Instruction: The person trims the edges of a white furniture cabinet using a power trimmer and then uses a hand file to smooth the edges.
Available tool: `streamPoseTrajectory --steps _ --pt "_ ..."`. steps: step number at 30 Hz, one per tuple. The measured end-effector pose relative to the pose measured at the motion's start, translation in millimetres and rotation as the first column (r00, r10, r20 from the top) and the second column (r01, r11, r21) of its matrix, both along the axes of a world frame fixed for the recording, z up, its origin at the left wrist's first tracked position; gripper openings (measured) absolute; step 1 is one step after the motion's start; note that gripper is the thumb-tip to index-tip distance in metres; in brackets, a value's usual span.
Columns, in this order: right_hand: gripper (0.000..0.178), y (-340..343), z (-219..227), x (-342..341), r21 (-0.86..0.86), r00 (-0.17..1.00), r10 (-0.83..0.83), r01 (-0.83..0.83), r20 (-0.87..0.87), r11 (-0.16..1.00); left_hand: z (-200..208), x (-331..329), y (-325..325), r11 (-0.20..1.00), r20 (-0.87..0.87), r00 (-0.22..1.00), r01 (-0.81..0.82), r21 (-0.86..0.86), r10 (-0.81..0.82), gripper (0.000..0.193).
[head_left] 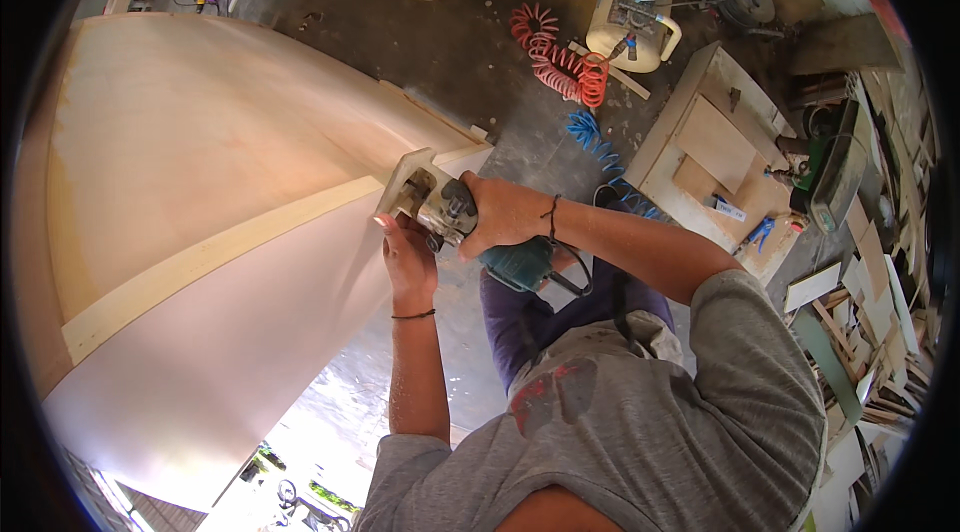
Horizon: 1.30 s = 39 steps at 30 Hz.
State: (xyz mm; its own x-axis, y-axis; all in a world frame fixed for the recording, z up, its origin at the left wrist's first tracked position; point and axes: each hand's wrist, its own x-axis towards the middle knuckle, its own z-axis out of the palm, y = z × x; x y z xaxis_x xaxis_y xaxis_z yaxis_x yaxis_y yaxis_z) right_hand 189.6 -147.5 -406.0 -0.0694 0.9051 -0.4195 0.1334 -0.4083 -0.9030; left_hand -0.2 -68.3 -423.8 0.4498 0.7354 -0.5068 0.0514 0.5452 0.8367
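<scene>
My right hand (505, 210) is wrapped round the metal upper part of a trim router (447, 209) with a teal motor body and a pale square base plate. The router is tilted on its side, its base against the end of a light wooden strip (225, 247) on a large curved plywood piece (215, 117). My left hand (408, 257) is closed at the router's base from below, thumb up near the plate's edge; some of its fingers are hidden. A dark cord loops from the motor end beside my legs. The cutter cannot be made out.
A cream air compressor (635, 17) stands at the back, with red coiled hose (560, 62) and blue coiled hose (592, 137) on the floor. At right are a wooden box-like bench (715, 147) with blue-handled pliers (762, 234) and piled wood offcuts (880, 332).
</scene>
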Motion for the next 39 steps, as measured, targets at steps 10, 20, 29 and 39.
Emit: streamPoseTrajectory --steps 10,20,29,39 --pt "0.08 6.9 -34.9 -13.7 0.004 1.0 -0.004 0.004 0.003 1.0 -23.9 -8.5 3.2 0.997 0.077 0.995 -0.067 -0.033 0.07 0.083" --pt "0.081 12.2 -54.7 -18.4 -0.063 0.999 0.032 -0.033 -0.024 0.997 -46.9 -14.0 6.2 0.998 0.087 0.995 -0.053 -0.042 0.056 0.084" --pt "0.078 16.0 -90.9 -28.3 -0.049 0.998 0.024 -0.027 -0.056 0.998 -80.4 -24.1 8.8 0.996 0.07 0.995 -0.073 -0.044 0.076 0.081" --pt "0.081 18.1 -155.2 -38.0 0.033 0.997 0.038 -0.036 -0.071 0.999 -129.4 -31.9 9.4 0.994 0.086 0.99 -0.112 0.01 0.111 0.071"
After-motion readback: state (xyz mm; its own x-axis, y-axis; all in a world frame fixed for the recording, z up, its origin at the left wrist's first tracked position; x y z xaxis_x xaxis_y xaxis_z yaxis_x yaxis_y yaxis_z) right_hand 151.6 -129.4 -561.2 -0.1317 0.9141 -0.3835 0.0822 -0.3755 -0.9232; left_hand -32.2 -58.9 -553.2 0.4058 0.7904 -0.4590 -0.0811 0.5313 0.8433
